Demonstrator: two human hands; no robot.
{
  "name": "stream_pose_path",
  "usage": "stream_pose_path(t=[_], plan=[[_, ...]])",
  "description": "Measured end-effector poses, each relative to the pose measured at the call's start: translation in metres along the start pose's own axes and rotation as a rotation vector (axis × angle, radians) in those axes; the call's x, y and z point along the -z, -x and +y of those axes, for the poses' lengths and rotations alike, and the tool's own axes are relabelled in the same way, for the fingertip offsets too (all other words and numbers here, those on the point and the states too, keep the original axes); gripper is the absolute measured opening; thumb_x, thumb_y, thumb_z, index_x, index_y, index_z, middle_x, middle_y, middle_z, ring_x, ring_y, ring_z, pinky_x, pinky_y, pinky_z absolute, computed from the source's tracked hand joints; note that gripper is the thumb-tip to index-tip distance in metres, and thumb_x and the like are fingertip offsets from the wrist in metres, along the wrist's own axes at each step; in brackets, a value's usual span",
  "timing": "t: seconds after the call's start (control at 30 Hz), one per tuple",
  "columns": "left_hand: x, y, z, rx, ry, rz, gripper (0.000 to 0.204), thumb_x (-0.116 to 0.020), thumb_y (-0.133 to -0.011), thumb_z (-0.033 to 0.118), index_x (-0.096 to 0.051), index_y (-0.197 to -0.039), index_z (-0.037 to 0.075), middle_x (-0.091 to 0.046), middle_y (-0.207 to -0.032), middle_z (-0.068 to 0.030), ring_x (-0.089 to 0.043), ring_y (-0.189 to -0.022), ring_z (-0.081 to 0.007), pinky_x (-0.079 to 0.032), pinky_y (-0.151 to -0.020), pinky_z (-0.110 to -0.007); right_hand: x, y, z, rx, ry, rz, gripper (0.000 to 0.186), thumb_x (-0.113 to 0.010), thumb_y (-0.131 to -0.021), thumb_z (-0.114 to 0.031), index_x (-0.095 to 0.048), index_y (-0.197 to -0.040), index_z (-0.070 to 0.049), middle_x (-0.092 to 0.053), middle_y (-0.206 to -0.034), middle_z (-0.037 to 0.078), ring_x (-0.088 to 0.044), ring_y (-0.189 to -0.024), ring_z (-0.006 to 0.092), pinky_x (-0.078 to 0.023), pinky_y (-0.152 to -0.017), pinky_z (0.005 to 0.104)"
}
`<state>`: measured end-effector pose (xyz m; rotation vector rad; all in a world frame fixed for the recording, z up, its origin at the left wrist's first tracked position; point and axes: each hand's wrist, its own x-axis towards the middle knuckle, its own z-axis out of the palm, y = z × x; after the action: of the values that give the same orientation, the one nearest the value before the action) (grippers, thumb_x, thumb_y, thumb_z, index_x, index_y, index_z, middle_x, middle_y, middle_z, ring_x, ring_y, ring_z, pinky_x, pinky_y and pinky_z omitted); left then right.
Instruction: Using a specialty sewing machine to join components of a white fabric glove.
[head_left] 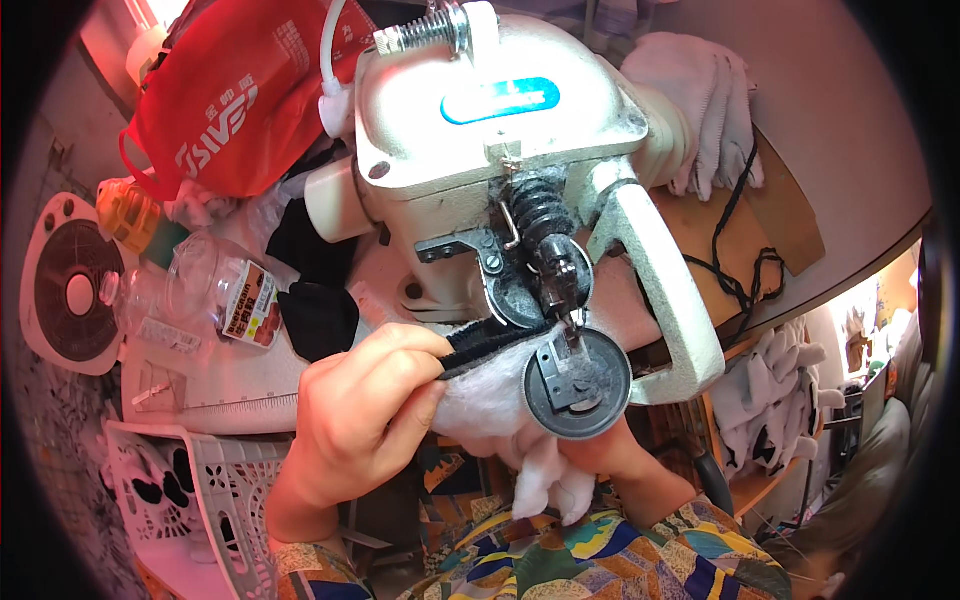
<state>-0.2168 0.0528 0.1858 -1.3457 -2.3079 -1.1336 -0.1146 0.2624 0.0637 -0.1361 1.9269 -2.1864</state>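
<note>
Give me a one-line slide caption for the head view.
Bare left hand pinching a black fabric strip beside fluffy white fabric at a cream metal sewing machine.

White lettering (216,138) marks the red bag (278,125) and the clear jar's (200,268) label (249,303).

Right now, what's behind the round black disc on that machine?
White fluffy material shows left of the disc, and part of the right hand below it. What the disc covers, including that hand's grip, cannot be seen.
</note>
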Motion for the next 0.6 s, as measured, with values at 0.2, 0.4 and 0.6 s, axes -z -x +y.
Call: stream_pose_path(t=[0.2,0.4,0.6], plan=[[-0.004,0.005,0.0,-0.05,-0.05,0.09,0.02,-0.068,-0.07,-0.006,-0.057,-0.085,0.0,-0.064,-0.086,-0.0132,-0.061,-0.063,-0.0255,-0.047,-0.053,-0.03,-0.003,0.013,0.004,0.141,0.241,0.234,0.051,-0.069,-0.085,-0.01,-0.048,-0.13,0.0,-0.061,-0.118,0.013,-0.057,-0.112,0.019,-0.045,-0.097,0.0341],[-0.014,0.0,-0.002,-0.247,-0.218,0.192,0.02,-0.067,-0.066,-0.002,-0.057,-0.083,0.001,-0.064,-0.087,-0.013,-0.061,-0.06,-0.0221,-0.045,-0.049,-0.03,-0.004,0.007,0.006,0.163,-0.183,0.274,0.055,-0.07,-0.085,-0.009,-0.043,-0.133,0.0,-0.057,-0.121,0.01,-0.057,-0.109,0.0187,-0.046,-0.097,0.0331],[-0.02,-0.004,0.004,-0.24,-0.284,0.093,0.021,-0.068,-0.068,-0.005,-0.058,-0.086,0.0,-0.067,-0.09,-0.0141,-0.065,-0.068,-0.027,-0.051,-0.058,-0.032,0.003,0.003,-0.005,0.045,-0.429,0.188,0.059,-0.063,-0.088,-0.004,-0.033,-0.138,0.0,-0.052,-0.128,0.011,-0.055,-0.113,0.0183,-0.045,-0.098,0.0331]])
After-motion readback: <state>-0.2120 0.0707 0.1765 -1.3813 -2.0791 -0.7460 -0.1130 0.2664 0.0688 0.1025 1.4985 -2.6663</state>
